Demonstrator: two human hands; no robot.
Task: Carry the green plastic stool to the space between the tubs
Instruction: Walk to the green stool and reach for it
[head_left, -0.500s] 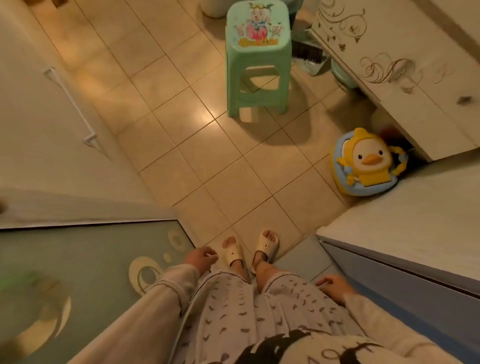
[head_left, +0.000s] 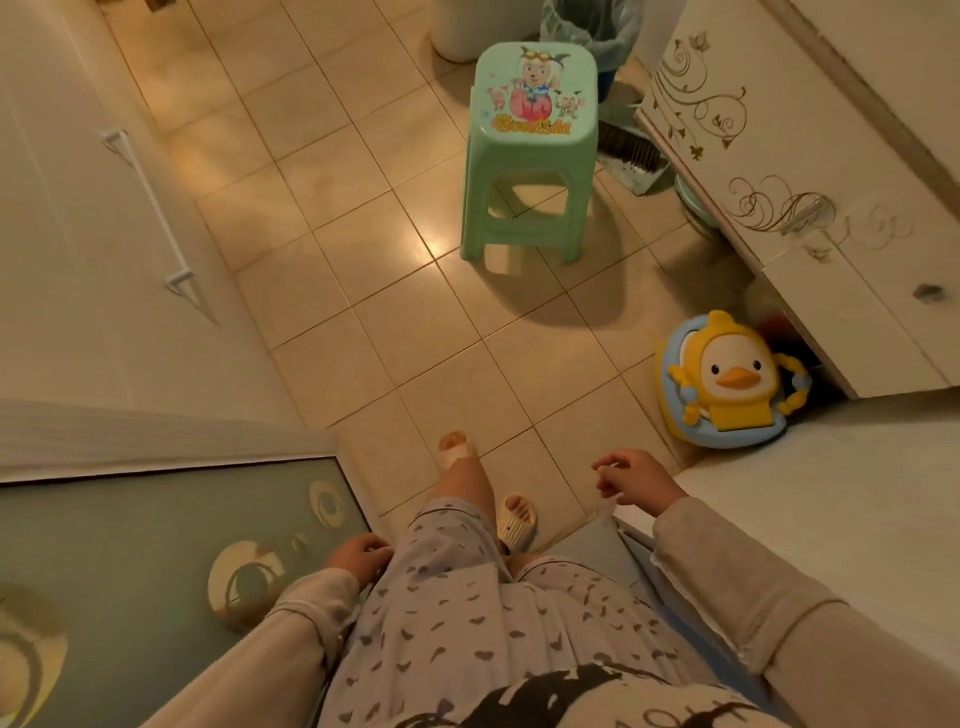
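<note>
Beige tiled floor fills the middle of the frame; the green plastic stool stands upright in the upper centre, untouched; the right hand at lower right hangs loosely open; the left hand at the bottom seems curled, holding nothing.
</note>
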